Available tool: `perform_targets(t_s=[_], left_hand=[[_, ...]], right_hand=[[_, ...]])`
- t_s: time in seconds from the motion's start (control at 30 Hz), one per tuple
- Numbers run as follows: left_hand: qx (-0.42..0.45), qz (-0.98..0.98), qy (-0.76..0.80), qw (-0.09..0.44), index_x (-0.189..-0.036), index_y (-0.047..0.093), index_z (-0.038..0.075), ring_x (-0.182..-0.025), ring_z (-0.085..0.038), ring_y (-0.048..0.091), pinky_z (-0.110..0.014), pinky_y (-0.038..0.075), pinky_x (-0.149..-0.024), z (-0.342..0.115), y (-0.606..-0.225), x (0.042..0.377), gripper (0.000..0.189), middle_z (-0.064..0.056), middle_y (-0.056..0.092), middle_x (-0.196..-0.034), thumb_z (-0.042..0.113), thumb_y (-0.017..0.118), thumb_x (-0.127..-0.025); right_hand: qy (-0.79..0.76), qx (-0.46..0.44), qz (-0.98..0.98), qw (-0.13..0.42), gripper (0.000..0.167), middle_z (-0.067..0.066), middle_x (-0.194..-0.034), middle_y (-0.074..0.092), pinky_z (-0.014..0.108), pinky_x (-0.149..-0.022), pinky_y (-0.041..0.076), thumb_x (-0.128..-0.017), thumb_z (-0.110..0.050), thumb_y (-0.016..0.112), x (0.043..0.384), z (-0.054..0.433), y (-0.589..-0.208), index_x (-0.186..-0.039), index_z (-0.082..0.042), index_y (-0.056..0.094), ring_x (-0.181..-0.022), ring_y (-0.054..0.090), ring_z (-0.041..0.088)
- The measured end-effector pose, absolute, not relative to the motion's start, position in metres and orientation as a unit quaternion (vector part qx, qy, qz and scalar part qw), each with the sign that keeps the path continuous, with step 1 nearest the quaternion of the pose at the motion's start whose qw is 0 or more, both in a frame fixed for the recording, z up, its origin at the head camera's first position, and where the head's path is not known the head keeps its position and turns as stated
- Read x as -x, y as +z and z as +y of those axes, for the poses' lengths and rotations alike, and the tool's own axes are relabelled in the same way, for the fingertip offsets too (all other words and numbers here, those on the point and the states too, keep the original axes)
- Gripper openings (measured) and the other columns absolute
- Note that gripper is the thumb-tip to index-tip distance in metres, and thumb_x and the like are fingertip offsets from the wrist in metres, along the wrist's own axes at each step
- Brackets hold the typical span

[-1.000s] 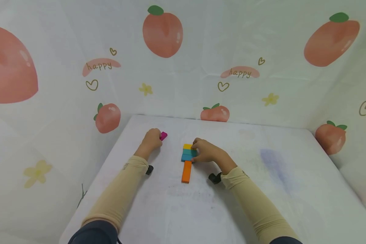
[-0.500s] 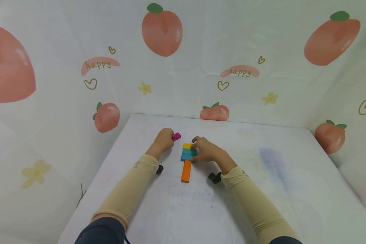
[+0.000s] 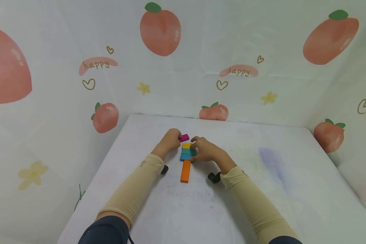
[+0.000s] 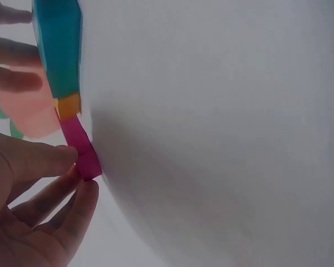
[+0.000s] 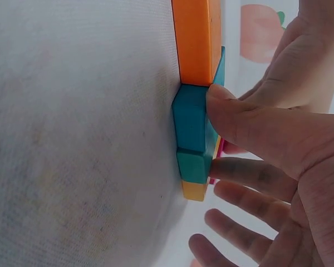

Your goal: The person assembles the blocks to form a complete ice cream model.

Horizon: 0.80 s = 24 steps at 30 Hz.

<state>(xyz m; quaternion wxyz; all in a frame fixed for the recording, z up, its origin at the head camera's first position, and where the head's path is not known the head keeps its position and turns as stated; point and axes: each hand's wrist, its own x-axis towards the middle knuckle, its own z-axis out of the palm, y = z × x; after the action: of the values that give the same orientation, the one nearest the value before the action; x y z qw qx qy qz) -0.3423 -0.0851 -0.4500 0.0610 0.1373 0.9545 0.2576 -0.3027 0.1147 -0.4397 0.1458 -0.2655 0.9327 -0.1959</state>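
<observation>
My left hand (image 3: 170, 139) pinches a magenta block (image 3: 185, 138) between thumb and fingers, just behind the row of coloured blocks. In the left wrist view, the magenta block (image 4: 89, 166) lines up close to the yellow block (image 4: 68, 105); whether they touch I cannot tell. A teal block (image 3: 187, 151) and a blue block (image 3: 186, 157) lie in front of the yellow one. From the blue block an orange block (image 3: 185, 171) extends toward me. My right hand (image 3: 208, 151) rests at the row's right end, its thumb on the blue block (image 5: 190, 119), fingers spread loosely.
The white cloth-covered table (image 3: 231, 210) has a faint blue stain (image 3: 272, 166) on the right. Behind it rises a white curtain (image 3: 183, 78) printed with peaches. A dark wrist camera (image 3: 214, 178) sits below my right wrist.
My left hand has moved right with the magenta block, from left of the row to just behind its yellow block. My right hand and the other blocks have stayed in place.
</observation>
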Motion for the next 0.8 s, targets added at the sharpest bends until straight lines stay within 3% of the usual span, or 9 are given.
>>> perform_targets(t_s=[0.8], left_hand=[[-0.197,0.934,0.284,0.091,-0.126,0.070,-0.007,-0.116,-0.033,0.062,-0.044,0.053,-0.112,-0.073,-0.457,0.344,0.033,-0.019,0.068,-0.125,-0.009,0.063,-0.094]], right_hand=[[-0.202,0.270,0.932,0.133,0.053,0.018,-0.155,0.053,0.049,-0.118,0.047,-0.090,-0.029,0.087,0.302,0.116,-0.441,-0.131,0.002,0.073,-0.140,0.048,0.036]])
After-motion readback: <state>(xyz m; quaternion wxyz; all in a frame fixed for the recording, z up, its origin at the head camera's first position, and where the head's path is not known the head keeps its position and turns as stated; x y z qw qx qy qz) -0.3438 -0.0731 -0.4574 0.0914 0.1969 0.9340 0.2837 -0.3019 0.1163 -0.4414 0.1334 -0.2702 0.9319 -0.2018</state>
